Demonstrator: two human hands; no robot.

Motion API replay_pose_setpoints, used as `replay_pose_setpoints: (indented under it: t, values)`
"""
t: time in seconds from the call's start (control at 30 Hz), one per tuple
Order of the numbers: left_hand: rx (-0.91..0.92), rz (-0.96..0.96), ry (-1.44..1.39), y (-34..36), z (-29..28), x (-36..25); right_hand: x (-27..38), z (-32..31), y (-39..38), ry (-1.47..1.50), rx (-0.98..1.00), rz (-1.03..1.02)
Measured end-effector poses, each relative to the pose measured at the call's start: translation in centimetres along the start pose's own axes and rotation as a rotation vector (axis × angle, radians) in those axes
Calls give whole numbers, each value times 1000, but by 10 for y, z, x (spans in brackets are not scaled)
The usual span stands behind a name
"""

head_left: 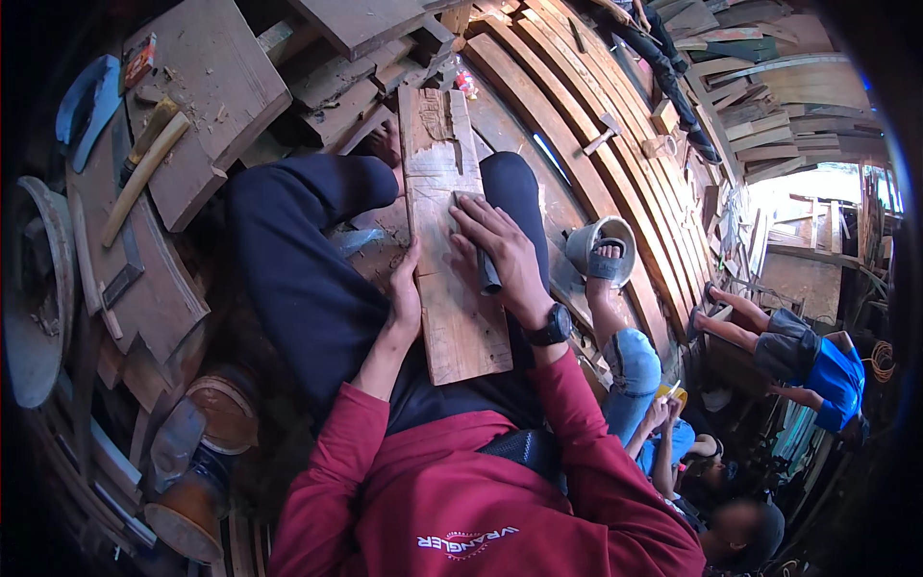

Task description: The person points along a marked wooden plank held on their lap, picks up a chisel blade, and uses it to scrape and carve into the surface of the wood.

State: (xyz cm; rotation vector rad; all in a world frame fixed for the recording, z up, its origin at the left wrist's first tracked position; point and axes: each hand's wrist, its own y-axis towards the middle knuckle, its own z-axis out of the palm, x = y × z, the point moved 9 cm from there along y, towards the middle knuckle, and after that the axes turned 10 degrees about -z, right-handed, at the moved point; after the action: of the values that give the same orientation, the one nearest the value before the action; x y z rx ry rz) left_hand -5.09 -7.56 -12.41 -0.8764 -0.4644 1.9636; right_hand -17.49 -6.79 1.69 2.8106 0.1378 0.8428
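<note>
plank (463, 337), left edge gripped by left hand (406, 290) seemingly for steadiness, bears dark tool (490, 278) under right hand (510, 248), grip unclear.

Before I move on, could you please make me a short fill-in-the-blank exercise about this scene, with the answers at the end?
1. The left hand holds the wooden board along its ___ edge.
2. The dark, rounded tool is partly covered by the ___ hand.
3. Of near and far, the chipped patch is toward the board's ___ end.
Answers: left; right; far.
</note>
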Motion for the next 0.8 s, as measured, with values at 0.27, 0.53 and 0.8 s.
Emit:
replay_pose_setpoints:
  t: [0.27,0.53,0.8]
  values:
    - [-15,5,61,-1,2,-4,-4,5,-1,-42,54,25]
    - [5,-43,94,7,-5,5,1,6,-5,-40,55,38]
    - [24,-77,27,15,-15,15,4,7,-4,-42,92,45]
